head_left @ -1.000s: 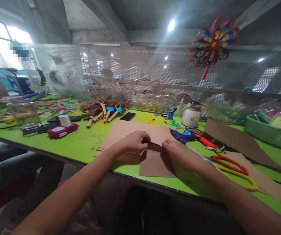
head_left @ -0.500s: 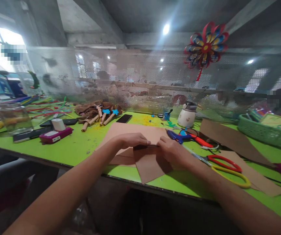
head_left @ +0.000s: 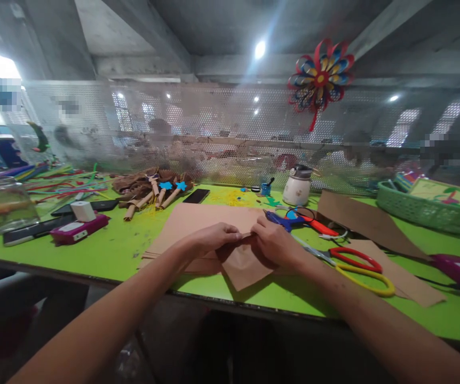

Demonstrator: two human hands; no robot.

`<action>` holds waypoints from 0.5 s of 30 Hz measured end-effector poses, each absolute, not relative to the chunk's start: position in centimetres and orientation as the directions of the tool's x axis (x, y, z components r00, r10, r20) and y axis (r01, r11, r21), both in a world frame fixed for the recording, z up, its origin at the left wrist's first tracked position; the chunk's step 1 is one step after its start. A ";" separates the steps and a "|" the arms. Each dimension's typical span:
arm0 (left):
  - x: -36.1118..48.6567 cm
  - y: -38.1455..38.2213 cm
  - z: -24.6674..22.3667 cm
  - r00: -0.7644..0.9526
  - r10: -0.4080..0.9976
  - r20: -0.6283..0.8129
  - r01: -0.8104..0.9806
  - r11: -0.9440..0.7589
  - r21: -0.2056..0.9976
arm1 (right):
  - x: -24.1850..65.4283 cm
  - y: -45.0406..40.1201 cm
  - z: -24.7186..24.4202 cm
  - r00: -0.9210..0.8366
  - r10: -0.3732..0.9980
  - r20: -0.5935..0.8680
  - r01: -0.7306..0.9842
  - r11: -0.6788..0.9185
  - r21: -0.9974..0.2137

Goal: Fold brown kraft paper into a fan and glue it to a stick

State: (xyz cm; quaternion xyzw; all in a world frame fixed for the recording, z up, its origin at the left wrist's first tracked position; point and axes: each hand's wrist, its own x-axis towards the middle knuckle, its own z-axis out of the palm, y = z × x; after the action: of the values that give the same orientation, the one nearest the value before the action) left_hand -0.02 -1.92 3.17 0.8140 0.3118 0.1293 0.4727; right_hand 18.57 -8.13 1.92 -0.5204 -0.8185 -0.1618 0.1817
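Between my two hands is a piece of brown paper (head_left: 244, 266), its far edge pinched and its near corner hanging toward the table's front edge. My left hand (head_left: 220, 237) is closed on the left part of that edge, thumb and fingers pressed together. Close beside it, my right hand (head_left: 272, 240) grips the right part of the edge. Under both hands lie stacked sheets of brown paper (head_left: 190, 218). Just beyond my right hand rests a blue glue gun (head_left: 284, 220). Scissors (head_left: 354, 264) with red and yellow handles lie by my right forearm.
On the green table (head_left: 105, 256) a purple power strip (head_left: 78, 229) with a white plug, a glass jar (head_left: 8, 205) and rolled-paper pieces (head_left: 160, 194) stand left. A black phone (head_left: 197, 196) lies behind the sheets. Rightward are a white kettle-shaped bottle (head_left: 296, 186) and a green basket (head_left: 426, 210).
The pinched edge of the brown paper has turned up and the paper now looks more bent between my fingers. My hands stay close together. The whole view has shifted slightly to the right.
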 end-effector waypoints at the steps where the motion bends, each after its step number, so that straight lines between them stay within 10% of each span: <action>1: 0.0 -2.0 3.3 0.772 0.631 -0.073 0.392 -0.382 0.837 | 18.8 -7.9 1.9 -0.376 0.799 0.469 0.912 0.409 0.033; 9: -0.6 -1.5 3.7 0.821 0.570 0.028 0.393 -0.600 0.697 | 20.7 -7.1 3.1 -0.247 0.934 0.257 0.634 0.356 -0.686; 15: -0.2 -1.8 3.6 0.849 0.512 0.129 0.333 -0.708 0.622 | 19.8 -7.4 3.1 -0.246 0.956 0.160 0.527 0.271 -0.805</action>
State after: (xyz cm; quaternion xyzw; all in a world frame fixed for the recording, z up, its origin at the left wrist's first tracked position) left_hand -0.17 -1.83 3.59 0.9124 0.2316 0.1475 0.3035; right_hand 19.77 -7.42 3.07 -0.5135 -0.7223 0.3179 0.3370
